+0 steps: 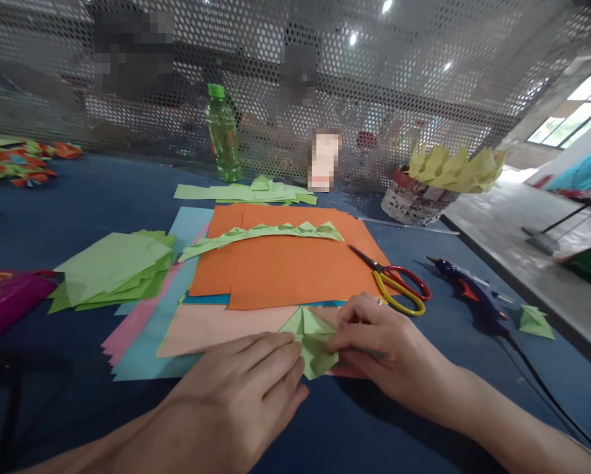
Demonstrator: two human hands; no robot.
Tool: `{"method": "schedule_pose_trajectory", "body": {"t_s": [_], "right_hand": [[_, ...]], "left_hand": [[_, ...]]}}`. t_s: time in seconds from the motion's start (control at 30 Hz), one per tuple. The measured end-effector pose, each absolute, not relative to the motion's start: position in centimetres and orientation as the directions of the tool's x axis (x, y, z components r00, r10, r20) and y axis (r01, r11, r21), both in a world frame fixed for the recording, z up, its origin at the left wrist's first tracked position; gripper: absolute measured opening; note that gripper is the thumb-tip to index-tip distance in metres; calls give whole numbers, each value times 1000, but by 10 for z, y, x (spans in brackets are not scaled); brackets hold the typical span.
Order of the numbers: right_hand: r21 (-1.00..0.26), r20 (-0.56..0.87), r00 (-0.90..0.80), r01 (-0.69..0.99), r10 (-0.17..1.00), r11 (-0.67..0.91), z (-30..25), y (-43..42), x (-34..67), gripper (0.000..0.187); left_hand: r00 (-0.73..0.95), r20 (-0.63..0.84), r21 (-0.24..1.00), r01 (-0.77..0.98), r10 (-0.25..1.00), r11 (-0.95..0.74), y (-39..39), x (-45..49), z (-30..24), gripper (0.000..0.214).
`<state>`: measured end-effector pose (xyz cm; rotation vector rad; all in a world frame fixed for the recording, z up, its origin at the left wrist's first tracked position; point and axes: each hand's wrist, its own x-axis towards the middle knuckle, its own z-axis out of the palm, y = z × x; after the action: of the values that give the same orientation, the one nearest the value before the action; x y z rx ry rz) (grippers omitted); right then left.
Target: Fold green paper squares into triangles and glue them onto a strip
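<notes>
A light green folded paper (317,355), with a raised pointed peak and crease lines, is between my two hands at the front of a paper stack. My left hand (255,382) is closed on its left side, long fingers over the paper and the thumb at the near edge. My right hand (374,336) pinches the right edge between thumb and fingers, hiding that corner. Just behind, a green strip of pointed folds (265,232) rests across orange sheets (285,273). Scissors with red and yellow handles (398,286) lie beyond my right hand, partly on the orange sheets.
Green sheets (112,270) and a magenta object (13,296) are at left. A blue glue gun (468,289) with its cord and a small green folded piece (535,322) lie right. Behind are a green bottle (223,135), a basket (418,197) with yellow folded paper, and a perforated metal panel (255,59).
</notes>
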<state>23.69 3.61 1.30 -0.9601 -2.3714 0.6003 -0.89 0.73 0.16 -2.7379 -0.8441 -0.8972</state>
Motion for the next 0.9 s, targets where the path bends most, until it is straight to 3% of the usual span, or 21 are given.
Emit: {"method": "schedule_pose_trajectory", "body": {"t_s": [0.17,0.37,0.57,0.77,0.9], "right_hand": [[-469,240,-706,517,667,716,21,34,237,15],[-582,205,-714,461,669,670,18,38,238,31],[-671,227,-762,328,606,665,15,46,236,4],[-678,166,-572,526,803,514,8,41,224,12],[-647,137,-494,612,859,455,7,36,218,16]], "left_hand": [[676,580,8,553,454,-833,6,-10,-4,32],[663,590,-15,580,461,-814,2,-9,-5,29],[704,520,-38,584,483,-811,-2,-14,-4,22],[739,491,-48,552,461,-833,-2,-16,-4,22],[721,516,-42,561,463,-827,-3,-15,-5,25]]}}
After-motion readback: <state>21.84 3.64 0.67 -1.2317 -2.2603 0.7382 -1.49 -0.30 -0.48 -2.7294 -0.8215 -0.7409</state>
